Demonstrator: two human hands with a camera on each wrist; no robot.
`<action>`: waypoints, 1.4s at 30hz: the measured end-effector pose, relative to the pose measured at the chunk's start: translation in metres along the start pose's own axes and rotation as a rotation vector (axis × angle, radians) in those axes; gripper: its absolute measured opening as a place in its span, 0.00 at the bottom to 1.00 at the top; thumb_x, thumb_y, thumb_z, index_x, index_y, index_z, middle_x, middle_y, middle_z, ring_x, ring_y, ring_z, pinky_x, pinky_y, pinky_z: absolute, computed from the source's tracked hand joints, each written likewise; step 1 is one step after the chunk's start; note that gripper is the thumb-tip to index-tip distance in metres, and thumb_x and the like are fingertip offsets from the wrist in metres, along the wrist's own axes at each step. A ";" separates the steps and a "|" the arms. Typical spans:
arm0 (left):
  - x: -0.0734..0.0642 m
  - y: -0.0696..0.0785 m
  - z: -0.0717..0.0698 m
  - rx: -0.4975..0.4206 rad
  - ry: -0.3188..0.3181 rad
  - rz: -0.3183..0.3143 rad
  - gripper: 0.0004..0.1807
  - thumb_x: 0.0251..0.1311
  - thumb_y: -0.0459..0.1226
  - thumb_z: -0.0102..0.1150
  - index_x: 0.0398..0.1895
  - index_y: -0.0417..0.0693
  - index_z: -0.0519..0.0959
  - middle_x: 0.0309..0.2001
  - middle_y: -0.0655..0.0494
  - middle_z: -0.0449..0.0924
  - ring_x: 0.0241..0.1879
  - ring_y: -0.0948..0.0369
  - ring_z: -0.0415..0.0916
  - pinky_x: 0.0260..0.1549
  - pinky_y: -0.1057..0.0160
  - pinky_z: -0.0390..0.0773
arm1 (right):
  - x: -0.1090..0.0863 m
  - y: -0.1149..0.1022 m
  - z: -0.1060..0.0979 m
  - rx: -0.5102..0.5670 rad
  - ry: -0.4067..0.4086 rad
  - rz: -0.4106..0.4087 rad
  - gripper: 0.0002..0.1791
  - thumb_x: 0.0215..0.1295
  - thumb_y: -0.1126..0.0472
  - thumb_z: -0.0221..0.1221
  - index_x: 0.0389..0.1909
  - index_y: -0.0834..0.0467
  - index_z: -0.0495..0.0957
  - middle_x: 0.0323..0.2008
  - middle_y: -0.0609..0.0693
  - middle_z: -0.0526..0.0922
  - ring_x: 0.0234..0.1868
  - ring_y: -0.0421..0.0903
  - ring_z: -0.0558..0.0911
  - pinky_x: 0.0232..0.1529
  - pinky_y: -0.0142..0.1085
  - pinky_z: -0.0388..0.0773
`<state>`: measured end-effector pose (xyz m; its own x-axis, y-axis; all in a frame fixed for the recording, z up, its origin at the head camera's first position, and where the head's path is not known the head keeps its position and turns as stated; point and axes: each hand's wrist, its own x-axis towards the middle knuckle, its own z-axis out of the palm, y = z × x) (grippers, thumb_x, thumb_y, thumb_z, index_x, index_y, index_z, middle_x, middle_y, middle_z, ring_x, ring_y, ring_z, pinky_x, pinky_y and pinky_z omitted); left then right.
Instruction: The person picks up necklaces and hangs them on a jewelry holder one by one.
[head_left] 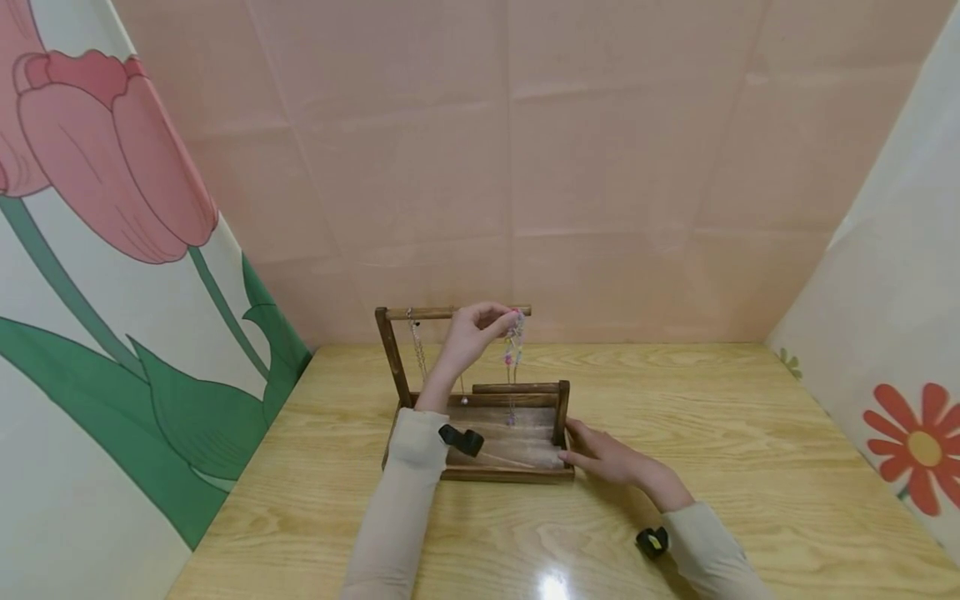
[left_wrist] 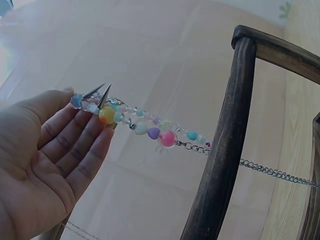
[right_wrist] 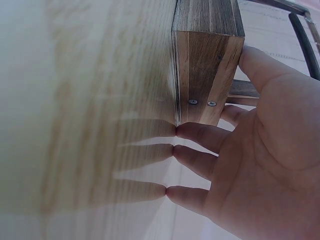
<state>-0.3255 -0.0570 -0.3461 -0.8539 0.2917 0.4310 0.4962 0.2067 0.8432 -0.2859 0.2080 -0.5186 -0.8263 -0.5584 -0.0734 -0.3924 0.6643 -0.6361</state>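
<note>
A dark wooden jewelry stand, made of a tray with two bars above it, stands on the table. My left hand pinches a pastel beaded necklace between thumb and fingertips, near the free end of the upper bar. Two pointed metal tips stick out among its beads. Its silver chain hangs down over the tray, behind a dark post in the left wrist view. At the tray's right end, my right hand rests with thumb and index finger against the wood and other fingertips on the table.
Silver chains hang from the left part of the upper bar. A small pendant dangles behind my left forearm. The lower bar crosses the tray's back right. Behind the wooden table rises a pink backdrop.
</note>
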 end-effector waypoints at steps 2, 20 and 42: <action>0.004 -0.007 0.003 0.008 0.006 -0.002 0.13 0.62 0.42 0.57 0.42 0.43 0.81 0.37 0.51 0.83 0.36 0.58 0.81 0.39 0.65 0.81 | 0.000 0.000 0.000 0.002 -0.003 0.000 0.43 0.68 0.41 0.46 0.71 0.63 0.43 0.69 0.65 0.52 0.69 0.63 0.53 0.66 0.58 0.54; 0.012 0.013 0.014 -0.030 -0.019 -0.022 0.16 0.63 0.40 0.56 0.45 0.36 0.79 0.39 0.41 0.82 0.37 0.51 0.81 0.38 0.62 0.83 | -0.001 -0.002 -0.002 -0.006 -0.003 -0.009 0.42 0.69 0.43 0.46 0.71 0.64 0.43 0.69 0.65 0.51 0.69 0.63 0.53 0.66 0.58 0.53; 0.027 0.001 0.024 -0.042 0.133 -0.015 0.13 0.59 0.41 0.60 0.39 0.39 0.81 0.32 0.47 0.81 0.30 0.60 0.80 0.31 0.66 0.83 | -0.001 -0.002 -0.002 0.003 -0.002 -0.008 0.42 0.68 0.43 0.47 0.71 0.63 0.43 0.70 0.63 0.52 0.69 0.61 0.54 0.67 0.56 0.54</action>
<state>-0.3444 -0.0264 -0.3415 -0.8758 0.1617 0.4548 0.4786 0.1695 0.8615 -0.2854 0.2078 -0.5162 -0.8223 -0.5648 -0.0695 -0.3979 0.6580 -0.6394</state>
